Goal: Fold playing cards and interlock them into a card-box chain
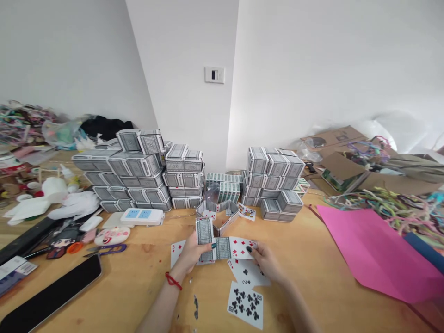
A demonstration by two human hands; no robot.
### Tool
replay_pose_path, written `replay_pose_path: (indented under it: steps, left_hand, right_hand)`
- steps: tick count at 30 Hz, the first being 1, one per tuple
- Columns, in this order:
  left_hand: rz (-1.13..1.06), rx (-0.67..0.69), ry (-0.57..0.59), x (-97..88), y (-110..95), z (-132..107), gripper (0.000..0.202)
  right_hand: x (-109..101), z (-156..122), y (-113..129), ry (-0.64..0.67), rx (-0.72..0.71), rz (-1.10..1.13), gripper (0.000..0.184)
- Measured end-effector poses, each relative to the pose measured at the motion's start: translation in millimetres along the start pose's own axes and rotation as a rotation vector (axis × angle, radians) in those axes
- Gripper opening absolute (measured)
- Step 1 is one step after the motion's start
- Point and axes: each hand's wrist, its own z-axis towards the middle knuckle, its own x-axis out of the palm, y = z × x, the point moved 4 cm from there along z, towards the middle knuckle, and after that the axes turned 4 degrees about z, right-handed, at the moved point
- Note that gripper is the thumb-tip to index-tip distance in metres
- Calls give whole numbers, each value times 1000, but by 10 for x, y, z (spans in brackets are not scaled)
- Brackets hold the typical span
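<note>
My left hand, with a red string bracelet at the wrist, pinches a folded playing card whose grey patterned back faces me. From it a grey-backed section runs right to a red diamonds card. My right hand grips that card's right end between thumb and fingers. Beneath the hands lie a two of clubs and, to the left, a red three. Nearer me is a ten of clubs. Just beyond stands an open ring of folded cards.
Stacked grey card blocks rise at the left and right, with green card blocks between. On the left lie a black phone, scissors and a power strip. Pink paper and coloured strands cover the right.
</note>
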Motion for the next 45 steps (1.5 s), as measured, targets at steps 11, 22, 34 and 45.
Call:
replay_pose_path:
  steps: [11,22,34,45]
  left_hand:
    - [101,24,38,3,-39,-1,42]
    - [129,14,20,20,-65,-19,44]
    - [136,5,1,68,-39,-14,45]
    - [145,39,21,97,-45,-28,44]
  right_hand:
    - [9,-5,8,22,-69,-54,35]
    - [18,53,-178,1,-34,-41,32]
    - [73,44,-116,-9,-15,-67,34]
    - [134,54,-88,-13,10,-73,33]
